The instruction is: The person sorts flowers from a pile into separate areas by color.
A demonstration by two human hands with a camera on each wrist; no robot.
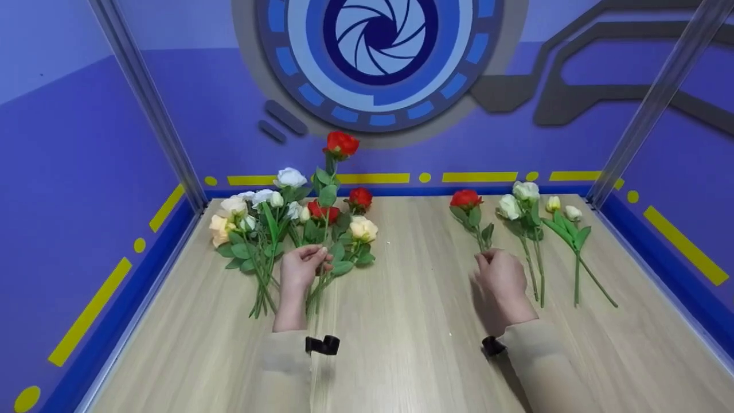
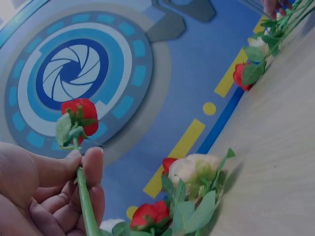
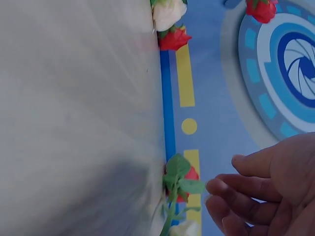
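Observation:
My left hand (image 1: 299, 267) pinches the green stem of a red rose (image 1: 342, 143) between thumb and fingers. That rose stands upright, its bloom above the other flowers on the left; the left wrist view shows its stem (image 2: 86, 201) running down past the fingers. My right hand (image 1: 502, 279) hovers at the lower stem of another red rose (image 1: 465, 199), which lies on the table. In the right wrist view the thumb and loosely bent fingers (image 3: 246, 196) have a gap between them, with the red bloom (image 3: 193, 176) beyond their tips.
On the wooden table (image 1: 401, 344), white and peach flowers (image 1: 234, 205) lie at the left, beside red roses (image 1: 360, 198) and a peach rose (image 1: 363, 229). Right of my right hand lie pale green-white roses (image 1: 526, 191) and small-budded stems (image 1: 577, 275). Blue-purple panels (image 1: 436, 149) stand around the table.

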